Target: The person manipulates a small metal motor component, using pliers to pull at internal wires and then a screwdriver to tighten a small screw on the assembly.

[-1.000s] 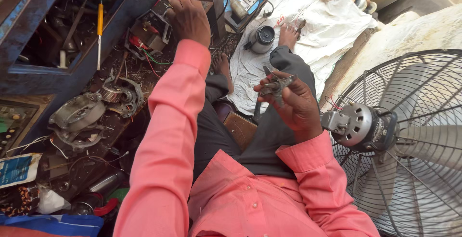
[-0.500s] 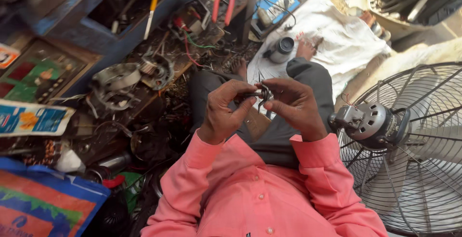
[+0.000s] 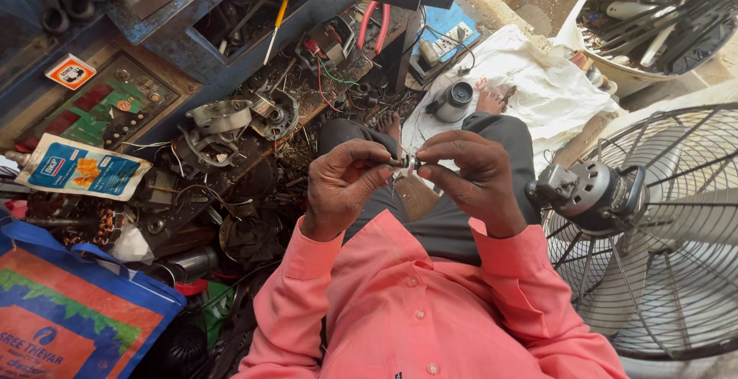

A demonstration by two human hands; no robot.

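Small metal part (image 3: 407,164), dark and shiny, sits pinched between both hands above the lap. Left hand (image 3: 344,187) grips it with thumb and forefinger; right hand (image 3: 473,175) pinches its other end. Blue metal tray (image 3: 207,44) at the bench's far edge holds a yellow-handled screwdriver (image 3: 275,25). Wire-caged fan (image 3: 661,225) stands just right.

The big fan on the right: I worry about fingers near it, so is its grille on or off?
On at the side facing us: the fan has wire grille spokes crossing in front of its blade. The far side cannot be told.
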